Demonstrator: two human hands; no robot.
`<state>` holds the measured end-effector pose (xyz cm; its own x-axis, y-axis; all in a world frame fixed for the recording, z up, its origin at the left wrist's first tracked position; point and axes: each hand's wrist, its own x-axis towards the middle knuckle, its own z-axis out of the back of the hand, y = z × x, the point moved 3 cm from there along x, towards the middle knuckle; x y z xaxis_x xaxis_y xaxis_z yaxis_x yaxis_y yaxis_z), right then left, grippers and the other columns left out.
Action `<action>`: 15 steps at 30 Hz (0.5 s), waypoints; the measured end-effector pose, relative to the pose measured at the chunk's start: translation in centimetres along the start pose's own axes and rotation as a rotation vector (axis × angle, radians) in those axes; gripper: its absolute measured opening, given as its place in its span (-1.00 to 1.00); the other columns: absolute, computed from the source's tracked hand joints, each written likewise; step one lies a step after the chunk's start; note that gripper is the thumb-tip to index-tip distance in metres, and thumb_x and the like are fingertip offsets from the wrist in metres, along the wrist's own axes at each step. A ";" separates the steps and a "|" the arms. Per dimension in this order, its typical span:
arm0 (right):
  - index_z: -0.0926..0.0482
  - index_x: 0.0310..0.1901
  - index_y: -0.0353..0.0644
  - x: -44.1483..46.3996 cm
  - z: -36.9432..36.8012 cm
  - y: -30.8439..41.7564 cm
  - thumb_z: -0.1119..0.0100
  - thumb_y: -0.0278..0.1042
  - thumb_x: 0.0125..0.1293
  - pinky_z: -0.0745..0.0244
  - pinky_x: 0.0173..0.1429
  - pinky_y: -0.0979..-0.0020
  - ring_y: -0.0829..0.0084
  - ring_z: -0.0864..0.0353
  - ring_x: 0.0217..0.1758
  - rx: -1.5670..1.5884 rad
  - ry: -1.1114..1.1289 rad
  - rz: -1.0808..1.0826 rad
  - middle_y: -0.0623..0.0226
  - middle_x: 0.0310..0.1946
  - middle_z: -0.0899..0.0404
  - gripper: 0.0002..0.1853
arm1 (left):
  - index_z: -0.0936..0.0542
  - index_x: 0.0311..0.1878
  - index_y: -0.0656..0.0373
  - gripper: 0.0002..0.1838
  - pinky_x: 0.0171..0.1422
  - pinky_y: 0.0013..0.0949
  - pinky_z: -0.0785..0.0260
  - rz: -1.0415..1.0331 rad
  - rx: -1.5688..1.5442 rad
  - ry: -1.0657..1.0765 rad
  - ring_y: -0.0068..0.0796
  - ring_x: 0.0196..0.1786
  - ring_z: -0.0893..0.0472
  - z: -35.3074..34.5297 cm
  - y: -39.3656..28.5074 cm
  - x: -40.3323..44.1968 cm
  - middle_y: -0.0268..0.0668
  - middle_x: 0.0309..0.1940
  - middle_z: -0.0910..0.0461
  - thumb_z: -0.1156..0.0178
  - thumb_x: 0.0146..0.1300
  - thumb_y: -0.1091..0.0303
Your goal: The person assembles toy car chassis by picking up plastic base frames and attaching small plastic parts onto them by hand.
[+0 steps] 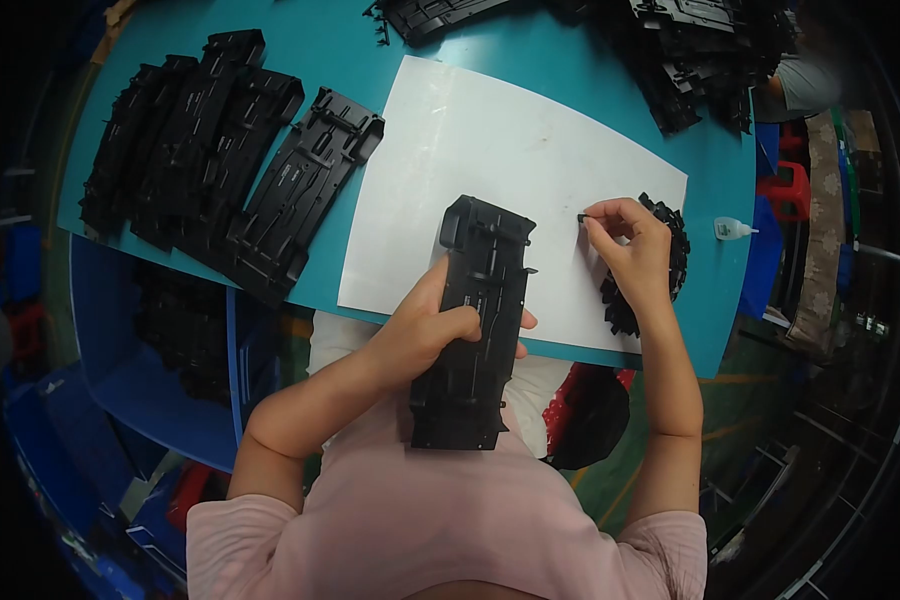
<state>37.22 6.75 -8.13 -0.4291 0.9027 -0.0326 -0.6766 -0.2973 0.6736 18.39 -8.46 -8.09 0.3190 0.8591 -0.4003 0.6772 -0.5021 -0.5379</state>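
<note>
A long black moulded plastic panel point(485, 290) is tilted in front of my body, over the table's near edge. My left hand point(435, 325) grips it by the middle, thumb on top and fingertips showing past its right side. To the right, my right hand point(635, 245) pinches a tiny black plastic piece point(581, 218) between thumb and forefinger, above the white sheet point(540, 140). Close behind that hand lies a heap of small black plastic pieces point(678, 245), partly hidden by the hand and wrist.
Several similar black panels point(220, 140) lie overlapped on the teal table point(355, 35) at the left. More black parts point(710, 50) are piled at the far right. A small white bottle point(732, 229) lies near the right edge. Below left is a blue bin point(110, 320) with black parts.
</note>
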 end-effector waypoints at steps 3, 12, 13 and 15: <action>-0.64 -0.32 -0.29 0.0 -0.1 0.5 -0.25 -0.53 0.10 -0.44 -0.28 0.57 0.61 -0.55 -0.45 -0.058 -0.008 0.067 0.38 -0.46 -0.62 -0.90 | -0.18 0.20 0.30 -0.41 -0.09 -0.20 -0.57 0.002 0.000 0.001 -0.16 -0.16 -0.67 0.1 0.1 0.0 0.06 -0.07 -0.56 0.11 -0.01 0.57; -0.63 -0.36 -0.29 0.1 -0.6 1.9 -0.24 -0.60 0.05 -0.40 -0.35 0.55 0.57 -0.48 -0.51 -0.132 -0.043 0.235 0.34 -0.49 -0.57 -0.92 | -0.16 0.22 0.28 -0.41 -0.10 -0.19 -0.57 -0.007 -0.002 0.011 -0.18 -0.16 -0.67 0.0 0.0 -0.2 0.05 -0.07 -0.56 0.13 0.01 0.60; -0.63 -0.36 -0.29 0.2 -0.6 1.9 -0.24 -0.60 0.05 -0.40 -0.35 0.55 0.57 -0.48 -0.51 -0.132 -0.043 0.235 0.34 -0.49 -0.57 -0.92 | -0.16 0.22 0.28 -0.41 -0.10 -0.20 -0.57 -0.007 -0.003 0.013 -0.18 -0.17 -0.67 0.0 0.0 -0.2 0.04 -0.07 -0.56 0.13 0.02 0.60; -0.63 -0.36 -0.29 0.2 -0.6 1.9 -0.24 -0.61 0.04 -0.39 -0.37 0.55 0.57 -0.47 -0.53 -0.145 -0.039 0.270 0.33 -0.50 -0.56 -0.91 | -0.16 0.22 0.27 -0.41 -0.11 -0.21 -0.57 -0.003 -0.006 0.011 -0.19 -0.17 -0.67 -0.1 -0.1 -0.1 0.04 -0.08 -0.56 0.12 0.02 0.60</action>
<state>35.41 6.20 -7.29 -0.5834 0.7956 0.1634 -0.6210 -0.5666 0.5416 18.37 -8.52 -7.91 0.3245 0.8615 -0.3906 0.6823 -0.4992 -0.5341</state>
